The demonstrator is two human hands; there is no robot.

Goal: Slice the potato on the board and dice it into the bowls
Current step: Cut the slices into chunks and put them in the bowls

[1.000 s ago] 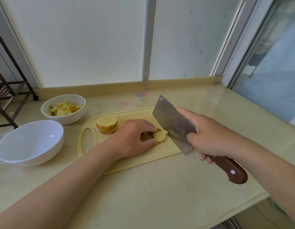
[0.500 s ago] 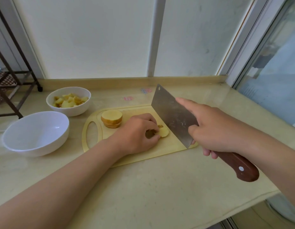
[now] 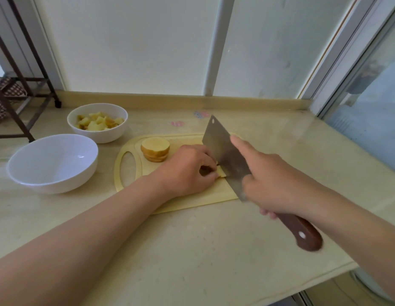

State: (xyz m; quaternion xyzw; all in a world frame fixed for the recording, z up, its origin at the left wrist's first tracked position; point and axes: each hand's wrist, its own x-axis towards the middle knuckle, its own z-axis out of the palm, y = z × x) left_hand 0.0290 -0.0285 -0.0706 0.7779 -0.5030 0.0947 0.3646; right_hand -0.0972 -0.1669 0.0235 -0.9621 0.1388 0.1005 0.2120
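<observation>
Bowls (image 3: 52, 161) (image 3: 99, 134) two; right hand (image 3: 276, 184) grips one cleaver (image 3: 223, 151), left hand (image 3: 185, 171) one potato (image 3: 220, 172).

A pale, stone-patterned bench (image 3: 192, 250) is seen filling the lower part of the view, and it is bounded at the back by a low raised lip (image 3: 170, 100). Two small coloured marks are found on its surface near that lip: a pink one (image 3: 177, 123) and a pink-and-blue one (image 3: 201, 114). Frosted window panes (image 3: 136, 40) are set behind, divided by a white upright post (image 3: 216, 47). A dark metal rack (image 3: 22, 85) is placed at the far left. A clear glass pane (image 3: 373, 107) is seen at the right.
</observation>
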